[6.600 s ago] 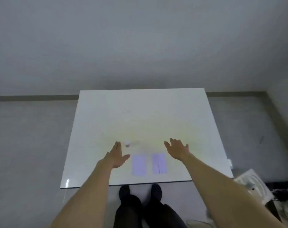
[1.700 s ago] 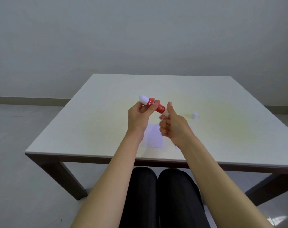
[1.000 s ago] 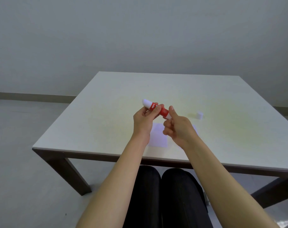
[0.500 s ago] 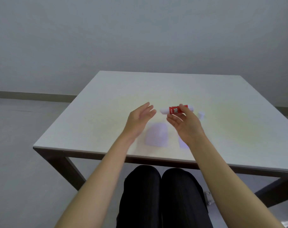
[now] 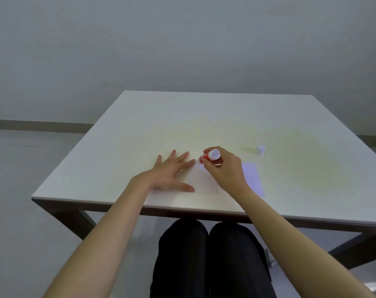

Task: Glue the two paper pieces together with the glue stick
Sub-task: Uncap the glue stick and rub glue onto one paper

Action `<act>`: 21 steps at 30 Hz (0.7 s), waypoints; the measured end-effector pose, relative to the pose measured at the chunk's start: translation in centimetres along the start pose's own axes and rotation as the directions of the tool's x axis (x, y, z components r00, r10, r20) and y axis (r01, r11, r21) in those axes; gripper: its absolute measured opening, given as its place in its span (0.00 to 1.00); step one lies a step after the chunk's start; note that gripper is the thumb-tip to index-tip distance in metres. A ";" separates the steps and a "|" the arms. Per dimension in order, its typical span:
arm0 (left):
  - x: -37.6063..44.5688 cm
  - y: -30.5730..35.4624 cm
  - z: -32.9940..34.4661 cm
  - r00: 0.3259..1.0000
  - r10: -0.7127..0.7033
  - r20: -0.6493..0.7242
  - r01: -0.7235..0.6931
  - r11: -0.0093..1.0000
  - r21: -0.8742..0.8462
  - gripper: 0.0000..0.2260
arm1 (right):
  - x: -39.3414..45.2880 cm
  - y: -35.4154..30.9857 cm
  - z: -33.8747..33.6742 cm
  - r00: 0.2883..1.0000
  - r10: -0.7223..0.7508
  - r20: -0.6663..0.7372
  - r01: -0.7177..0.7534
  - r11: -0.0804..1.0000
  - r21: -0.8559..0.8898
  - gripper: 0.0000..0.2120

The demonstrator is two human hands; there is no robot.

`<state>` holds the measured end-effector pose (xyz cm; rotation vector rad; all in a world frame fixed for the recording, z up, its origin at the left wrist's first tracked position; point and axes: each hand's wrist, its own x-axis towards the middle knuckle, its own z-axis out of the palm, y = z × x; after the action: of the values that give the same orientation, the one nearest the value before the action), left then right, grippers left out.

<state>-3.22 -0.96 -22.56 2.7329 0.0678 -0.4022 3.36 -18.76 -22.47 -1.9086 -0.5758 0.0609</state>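
Two pale paper pieces lie near the front edge of the white table. My left hand rests flat with fingers spread on the left edge of the left paper. My right hand grips the red and white glue stick, its tip pointing down at the far end of that paper and its white base toward me. The right paper lies beside my right wrist, partly hidden by it. The small white cap stands on the table further right.
The table's front edge runs just above my knees in black trousers. A grey wall stands behind the table and grey floor lies to the left. Something small and metallic shows on the floor at the lower right.
My right hand has turned the glue stick tip-down onto the left paper. My left hand has dropped flat onto that paper's left edge. The camera has tilted down a little.
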 end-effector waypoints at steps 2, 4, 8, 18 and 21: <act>0.1 -0.1 0.1 1.000 0.001 -0.009 -0.001 1.000 0.002 0.41 | -0.1 -0.2 0.1 1.000 -0.020 0.015 0.020 0.999 -0.035 0.06; 0.2 -0.2 0.2 1.000 0.007 -0.021 -0.007 1.000 -0.017 0.42 | -0.4 -0.5 -0.1 0.997 -0.063 0.038 0.066 0.995 -0.078 0.05; 0.3 -0.4 0.5 0.999 0.009 -0.033 -0.011 0.998 -0.058 0.41 | -1.9 -1.0 -0.3 0.965 -0.144 0.218 0.164 0.983 -0.077 0.04; 0.2 -0.2 0.1 1.000 -0.003 -0.002 0.003 1.000 -0.023 0.42 | 0.2 0.0 -3.0 0.996 -0.012 0.094 0.012 1.000 0.000 0.05; 0.1 0.0 0.2 1.000 -0.007 -0.010 0.007 0.999 -0.050 0.42 | -1.9 -0.3 -1.9 0.968 -0.085 0.238 0.096 0.995 -0.035 0.05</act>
<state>-3.15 -1.02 -22.79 2.6867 0.0889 -0.3830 2.16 -21.12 -21.81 -1.9303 -0.8303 0.2207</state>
